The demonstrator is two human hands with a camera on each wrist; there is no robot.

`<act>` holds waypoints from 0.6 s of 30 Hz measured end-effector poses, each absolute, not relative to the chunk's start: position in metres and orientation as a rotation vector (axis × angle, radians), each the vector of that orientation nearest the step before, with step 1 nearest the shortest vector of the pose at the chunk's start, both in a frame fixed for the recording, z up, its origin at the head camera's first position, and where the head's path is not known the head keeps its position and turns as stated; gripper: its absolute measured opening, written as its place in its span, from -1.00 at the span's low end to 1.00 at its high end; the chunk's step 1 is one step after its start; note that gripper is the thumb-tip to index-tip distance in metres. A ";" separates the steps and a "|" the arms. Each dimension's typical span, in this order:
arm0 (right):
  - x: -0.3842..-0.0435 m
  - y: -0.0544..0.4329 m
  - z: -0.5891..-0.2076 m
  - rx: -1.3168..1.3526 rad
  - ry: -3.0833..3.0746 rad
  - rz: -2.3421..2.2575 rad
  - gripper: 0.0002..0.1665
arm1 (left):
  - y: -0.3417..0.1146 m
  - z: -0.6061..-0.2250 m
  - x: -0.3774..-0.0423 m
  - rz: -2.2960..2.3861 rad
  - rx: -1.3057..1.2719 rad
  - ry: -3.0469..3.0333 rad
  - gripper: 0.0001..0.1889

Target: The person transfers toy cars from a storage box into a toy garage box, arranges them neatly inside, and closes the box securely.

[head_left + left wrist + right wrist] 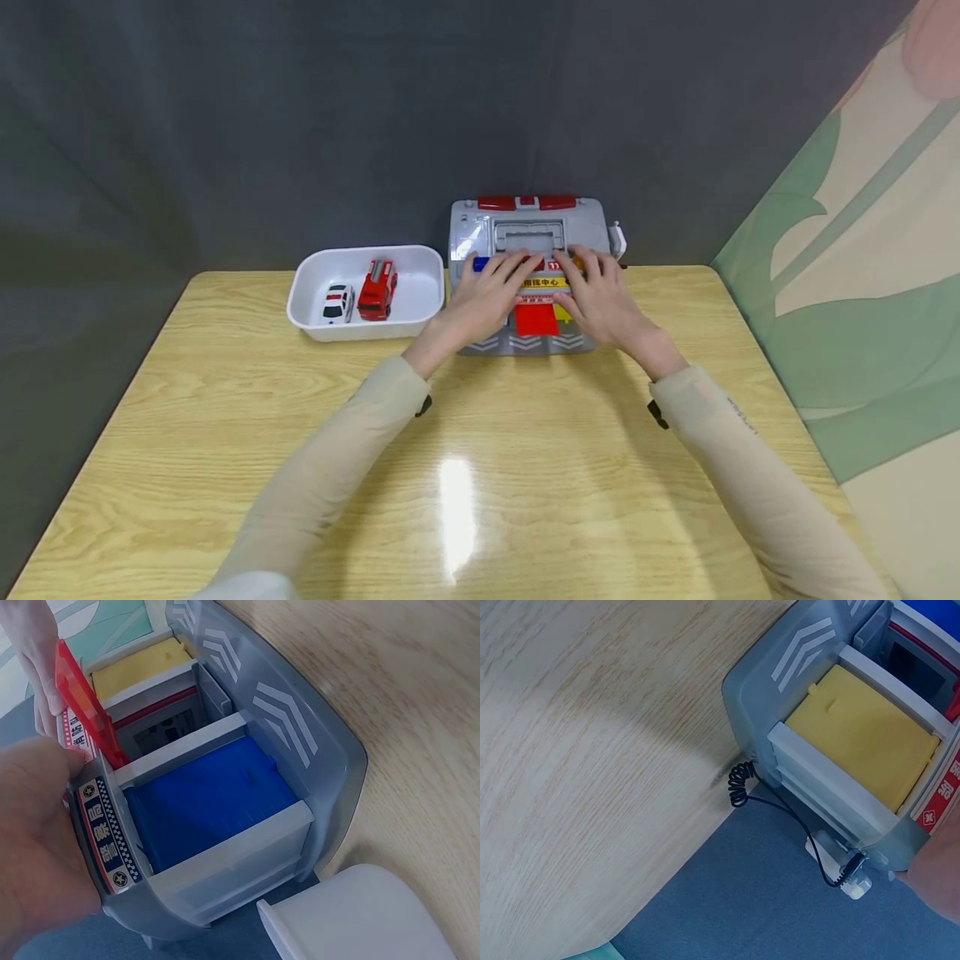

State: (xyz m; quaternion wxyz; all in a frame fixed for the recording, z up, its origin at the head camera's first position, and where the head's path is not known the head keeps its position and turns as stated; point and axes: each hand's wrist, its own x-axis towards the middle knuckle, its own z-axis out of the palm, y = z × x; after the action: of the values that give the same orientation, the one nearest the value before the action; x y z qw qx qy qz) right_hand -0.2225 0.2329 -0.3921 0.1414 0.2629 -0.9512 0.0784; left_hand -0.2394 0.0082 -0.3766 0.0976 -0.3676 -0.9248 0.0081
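Observation:
A grey toy garage point(531, 240) stands at the table's far edge, both hands on its upper front. My left hand point(483, 293) grips the left part, fingers over the top and thumb at the front panel. Opposite it, my right hand point(600, 302) holds the right part the same way; its fingertips are mostly hidden in the right wrist view. Between the hands a red door point(536, 320) is swung up from the middle bay. The blue door point(214, 802) and yellow door point(862, 735) lie closed over their bays.
Left of the garage, a white tub point(416, 283) holds a red toy fire truck point(377, 290) and a white toy car point(338, 304). A white handset point(840, 866) with a black coiled cord point(739, 784) hangs on the garage's side. Dark cloth point(337, 125) covers the back.

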 end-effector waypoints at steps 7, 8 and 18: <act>-0.224 0.233 -0.393 0.762 -2.751 0.203 -0.29 | 0.009 -0.377 -0.240 0.012 -1.092 -2.742 -0.31; -0.224 0.233 -0.393 0.757 -2.759 0.204 -0.29 | 0.009 -0.378 -0.240 0.013 -1.092 -2.741 -0.31; -0.222 0.232 -0.391 0.740 -2.799 0.232 -0.27 | 0.002 -0.379 -0.237 -0.082 -1.089 -2.679 -0.34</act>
State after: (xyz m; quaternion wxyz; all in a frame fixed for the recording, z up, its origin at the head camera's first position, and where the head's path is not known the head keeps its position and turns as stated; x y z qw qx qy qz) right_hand -0.2218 0.2324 -0.3906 0.1185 0.2532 -0.9569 0.0793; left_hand -0.2366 0.0023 -0.3788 0.1238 -0.3736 -0.9189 -0.0281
